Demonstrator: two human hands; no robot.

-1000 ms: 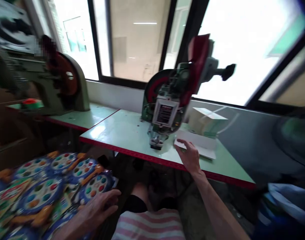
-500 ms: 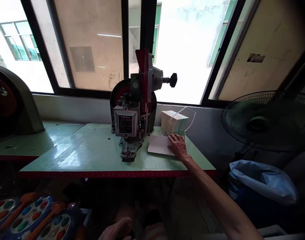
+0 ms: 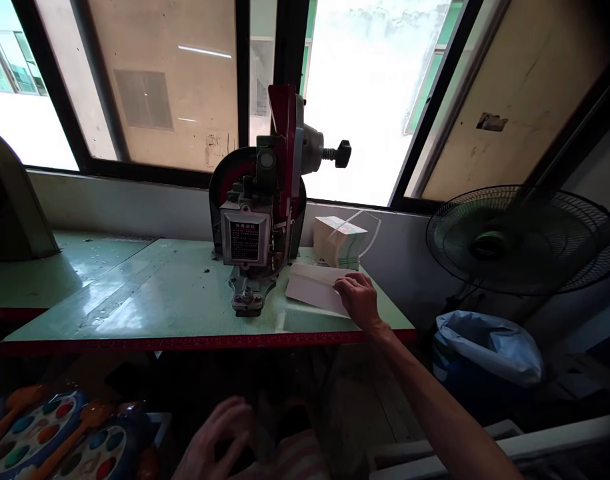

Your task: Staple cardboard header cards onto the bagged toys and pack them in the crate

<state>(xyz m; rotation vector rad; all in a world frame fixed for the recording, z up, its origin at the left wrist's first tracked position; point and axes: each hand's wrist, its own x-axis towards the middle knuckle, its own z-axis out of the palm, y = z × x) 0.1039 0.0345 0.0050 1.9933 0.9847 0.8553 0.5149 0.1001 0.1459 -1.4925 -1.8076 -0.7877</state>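
Observation:
My right hand [image 3: 359, 297] reaches over the green tabletop with its fingers curled shut on the right end of a flat white card [image 3: 312, 288]. A crease or second layer shows along the card's far side. Behind the card stands a strapped stack of cards [image 3: 339, 240], its white band partly loose. To the left of the card a stapling machine [image 3: 252, 240] with a red guard and a metal label plate rests on the table. My left hand [image 3: 219, 437] is low in front of my lap, fingers loosely bent and apart, with nothing visible in it.
The green table [image 3: 149, 293] has a red front edge. A fan [image 3: 519, 243] stands at the right, above a bin with a plastic liner [image 3: 489, 343]. Packaged colourful toys [image 3: 39, 433] lie at the lower left. Another machine [image 3: 12, 207] is at the far left.
My right hand has closed its fingers on the card, and the card's far edge looks lifted. My left hand has risen a little. The view has shifted slightly.

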